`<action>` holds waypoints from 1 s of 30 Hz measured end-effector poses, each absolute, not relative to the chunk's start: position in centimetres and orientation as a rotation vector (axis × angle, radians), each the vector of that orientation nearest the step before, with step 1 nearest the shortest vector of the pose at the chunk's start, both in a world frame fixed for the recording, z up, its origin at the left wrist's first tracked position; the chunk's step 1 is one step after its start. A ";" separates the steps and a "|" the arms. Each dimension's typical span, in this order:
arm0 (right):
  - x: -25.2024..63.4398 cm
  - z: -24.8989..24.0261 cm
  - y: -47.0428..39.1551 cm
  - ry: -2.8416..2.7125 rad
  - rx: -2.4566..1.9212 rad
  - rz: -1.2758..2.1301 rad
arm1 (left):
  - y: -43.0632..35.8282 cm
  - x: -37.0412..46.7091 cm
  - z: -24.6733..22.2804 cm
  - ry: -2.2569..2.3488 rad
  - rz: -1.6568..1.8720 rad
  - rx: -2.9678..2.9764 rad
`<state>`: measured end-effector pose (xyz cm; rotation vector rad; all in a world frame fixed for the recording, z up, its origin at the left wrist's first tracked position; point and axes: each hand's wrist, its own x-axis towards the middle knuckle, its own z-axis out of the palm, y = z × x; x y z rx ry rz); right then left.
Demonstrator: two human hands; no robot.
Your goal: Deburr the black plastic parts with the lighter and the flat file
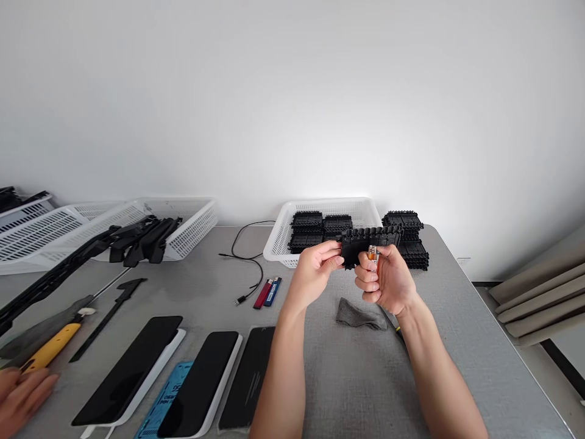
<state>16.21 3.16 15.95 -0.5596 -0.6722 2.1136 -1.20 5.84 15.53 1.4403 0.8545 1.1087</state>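
My left hand (315, 268) pinches the left end of a black plastic part (354, 249) with a toothed upper edge, held up above the table. In my right hand (390, 280) is an orange lighter (373, 261), upright, its metal top close in front of the part. The thumb lies near the lighter's top; no flame can be made out. Behind the part, a white basket (276, 238) holds stacks of similar black parts. More of them form a stack (414, 247) right of the basket. Under my hands lies a grey cloth (359, 315).
Two lighters, red (262, 294) and blue (273, 292), lie by a black cable (260, 268). Phones (132, 372) and a caliper (109, 317) are at left. Another person's hand (27, 393) is beside a yellow-handled tool (52, 347). The table's right edge (498, 332) drops off.
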 end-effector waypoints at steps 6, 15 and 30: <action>14.9 16.1 2.8 -0.692 -0.587 2.159 | 5.6 -0.6 15.7 0.842 1.084 1.493; 14.2 16.3 2.3 -0.894 -0.694 2.151 | 5.6 -0.3 15.5 0.906 1.082 1.591; 15.0 15.7 3.1 -0.594 -0.778 0.844 | 5.7 -0.6 15.8 0.785 1.216 1.046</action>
